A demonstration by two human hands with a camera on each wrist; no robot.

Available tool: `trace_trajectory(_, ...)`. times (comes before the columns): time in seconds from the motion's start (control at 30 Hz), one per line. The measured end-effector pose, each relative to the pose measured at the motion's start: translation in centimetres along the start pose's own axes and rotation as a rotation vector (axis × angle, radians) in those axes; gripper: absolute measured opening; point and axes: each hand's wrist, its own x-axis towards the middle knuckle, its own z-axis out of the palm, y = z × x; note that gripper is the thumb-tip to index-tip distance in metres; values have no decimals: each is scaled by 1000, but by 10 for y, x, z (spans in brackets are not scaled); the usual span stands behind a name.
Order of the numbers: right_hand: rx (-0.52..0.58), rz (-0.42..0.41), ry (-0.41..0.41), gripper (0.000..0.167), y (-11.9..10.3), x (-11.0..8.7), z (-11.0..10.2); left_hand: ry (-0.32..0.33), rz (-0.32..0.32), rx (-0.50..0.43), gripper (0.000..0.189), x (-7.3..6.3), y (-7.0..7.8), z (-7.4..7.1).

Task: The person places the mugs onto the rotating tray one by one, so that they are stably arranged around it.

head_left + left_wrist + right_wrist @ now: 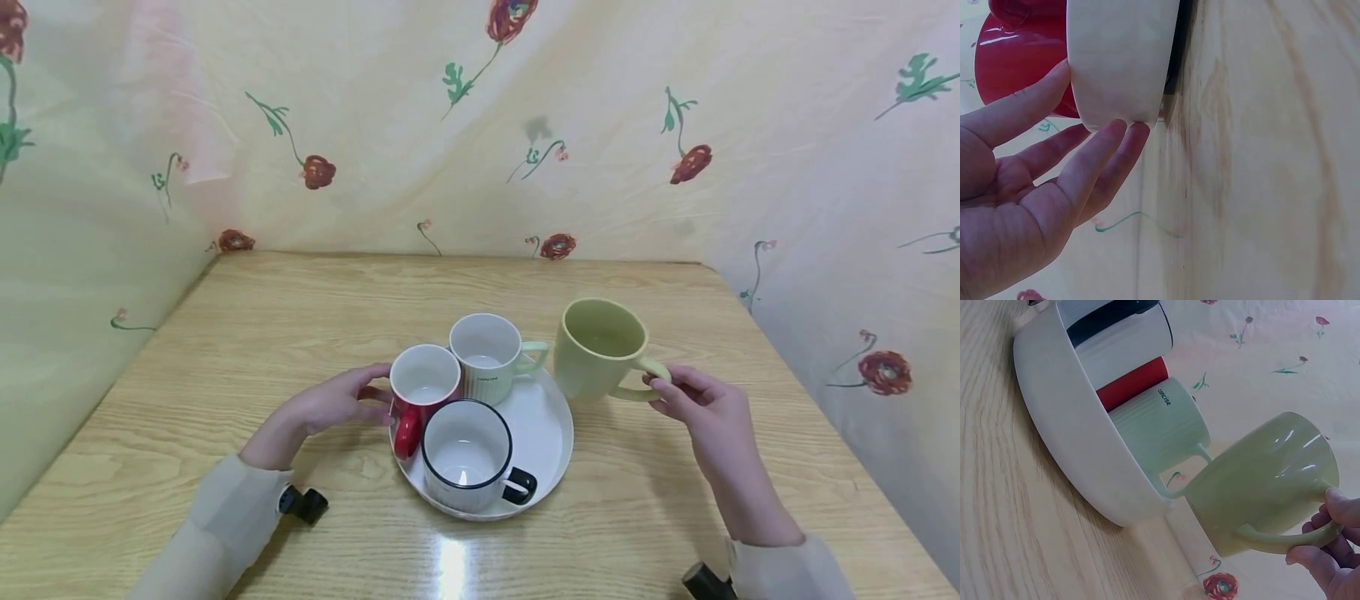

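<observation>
My right hand (708, 408) grips the handle of a yellow-green mug (588, 375), pinched between thumb and fingers. The mug is held up at the right edge of a white round dish (551, 425), tilted in the right wrist view. In the dish stand a pale green ribbed mug (487, 379) at the back, a red mug (405, 417) with a white inside at the left, and a white mug (450, 483) with black rim and handle at the front. My left hand (1029, 175) touches the dish's outer wall with fairly straight fingertips, beside the red mug.
A light wooden table (300, 325) carries the dish. Cloth with printed red flowers (405, 125) hangs behind the table and along both sides. Black wrist cameras (303, 504) sit at both cuffs.
</observation>
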Motion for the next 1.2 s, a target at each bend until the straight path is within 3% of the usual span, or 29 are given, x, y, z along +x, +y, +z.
trace_trajectory(0.6,53,-60,-58,24,3,-1,17,-21,25,-19,72,2,-1,-1)
trace_trajectory(0.9,20,-51,-76,25,8,0,28,-27,73,-46,73,2,-2,0)
trace_trajectory(1.2,24,-51,-75,26,13,-2,37,-32,49,-31,77,2,-1,1)
